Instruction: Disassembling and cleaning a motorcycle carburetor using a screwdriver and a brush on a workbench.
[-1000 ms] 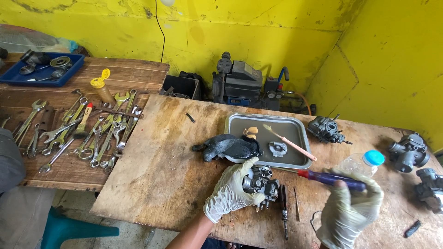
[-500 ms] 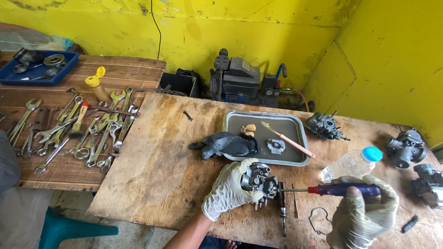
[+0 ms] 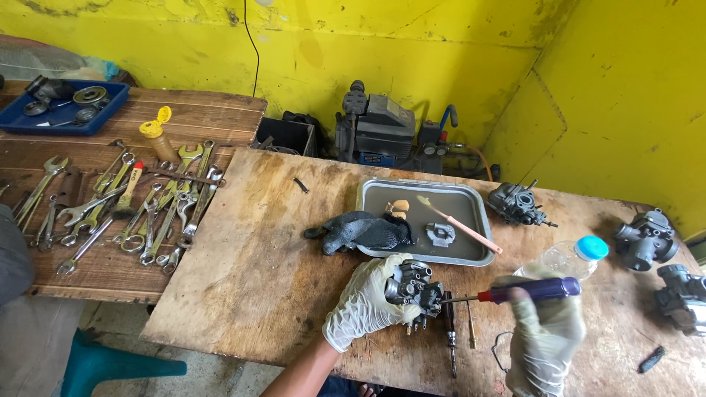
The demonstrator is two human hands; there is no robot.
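A carburetor (image 3: 414, 288) is gripped in the gloved left hand (image 3: 368, 301), fingers closed around it, just in front of the metal tray (image 3: 471, 254). A screwdriver (image 3: 518, 292) is clasped in the gloved right hand (image 3: 544, 334), its tip set against the carburetor. A black glove (image 3: 360, 230) lies at the tray's left edge; a bottle (image 3: 566, 257) lies right of the tray.

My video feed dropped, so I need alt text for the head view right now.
Gloved left hand steadies a small carburetor on a plywood table while the gloved right hand holds a purple-handled screwdriver, tip against it. Behind sit a metal tray with a dark glove on its rim, and a clear bottle.
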